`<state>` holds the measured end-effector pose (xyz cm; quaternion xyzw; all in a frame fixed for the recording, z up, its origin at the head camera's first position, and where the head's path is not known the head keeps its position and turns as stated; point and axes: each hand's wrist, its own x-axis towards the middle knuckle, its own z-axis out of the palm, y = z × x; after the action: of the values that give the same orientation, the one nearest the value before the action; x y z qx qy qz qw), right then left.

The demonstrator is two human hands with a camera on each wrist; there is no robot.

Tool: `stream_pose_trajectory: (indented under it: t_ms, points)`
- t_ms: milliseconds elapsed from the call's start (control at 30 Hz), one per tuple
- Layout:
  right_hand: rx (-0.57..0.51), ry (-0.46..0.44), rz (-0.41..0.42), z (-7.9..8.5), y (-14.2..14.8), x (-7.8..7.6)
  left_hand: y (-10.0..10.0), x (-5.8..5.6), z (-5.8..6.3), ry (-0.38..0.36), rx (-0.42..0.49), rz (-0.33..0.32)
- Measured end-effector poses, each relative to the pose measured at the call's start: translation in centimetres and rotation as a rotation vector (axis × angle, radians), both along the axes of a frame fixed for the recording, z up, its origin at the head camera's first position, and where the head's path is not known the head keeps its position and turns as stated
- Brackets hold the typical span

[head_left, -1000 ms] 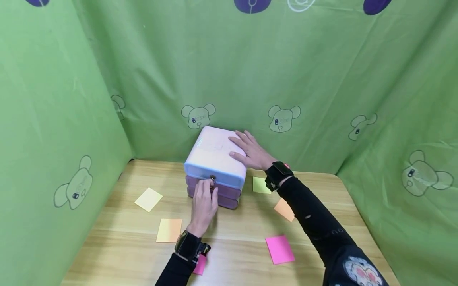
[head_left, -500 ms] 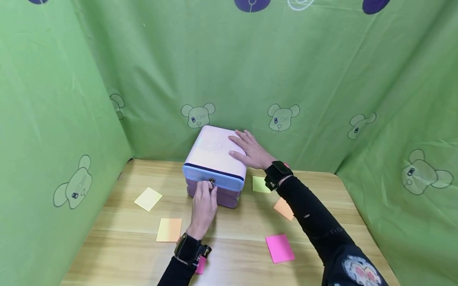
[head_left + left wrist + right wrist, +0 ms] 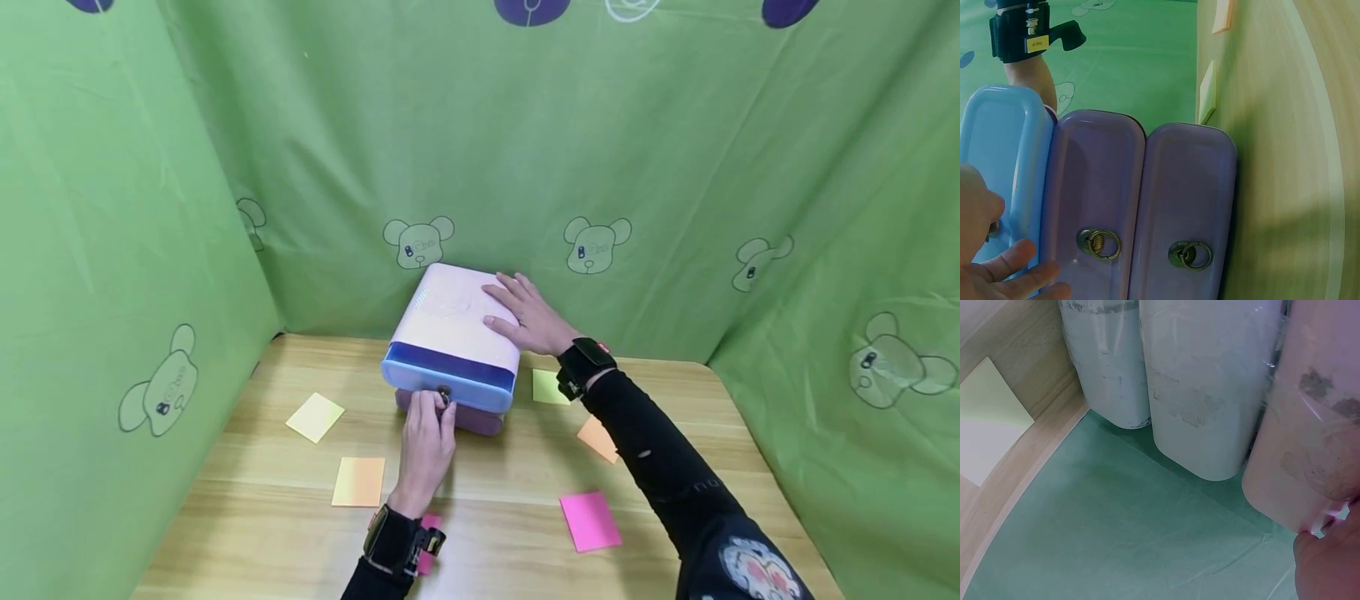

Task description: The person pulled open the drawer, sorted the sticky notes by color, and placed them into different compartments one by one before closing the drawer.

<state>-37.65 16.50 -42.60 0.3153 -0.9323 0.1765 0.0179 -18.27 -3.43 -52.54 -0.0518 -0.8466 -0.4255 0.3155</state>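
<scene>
A small drawer cabinet with a pale pink top (image 3: 450, 308) stands at the back of the table. Its top drawer (image 3: 480, 393), with a light blue front, is pulled partly out. My left hand (image 3: 427, 446) pinches the drawer's ring pull (image 3: 444, 392), mostly hidden by the fingers. In the left wrist view, a middle purple drawer (image 3: 1094, 181) and a bottom purple drawer (image 3: 1185, 181) are closed, each with a brass ring. My right hand (image 3: 528, 321) rests with spread fingers on the right side of the cabinet's top; the right wrist view shows its edge by the cabinet's side.
Paper notes lie around the cabinet on the wooden table (image 3: 495, 508): yellow (image 3: 315, 417) and orange (image 3: 358, 482) at left, pink (image 3: 591, 522), orange (image 3: 597, 437) and green (image 3: 550, 387) at right. Another pink note (image 3: 430, 542) is partly under the left wrist. Green curtains (image 3: 480, 167) surround the table.
The left hand has drawn the blue top drawer out toward me, from closed to partly open. The right hand has stayed on the cabinet's top.
</scene>
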Motion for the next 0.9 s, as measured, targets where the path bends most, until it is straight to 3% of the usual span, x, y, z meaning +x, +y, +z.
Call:
stream_pose_trajectory:
  t_ms: [533, 900]
  points:
    - [-0.021, -0.003, -0.003, 0.1, -0.4, 0.5, -0.7, 2.6, 0.0, 0.044, -0.044, 0.021]
    - [-0.06, 0.015, -0.001, -0.2, -0.6, 0.4, -1.4, 3.7, 0.0, 0.053, -0.061, 0.037]
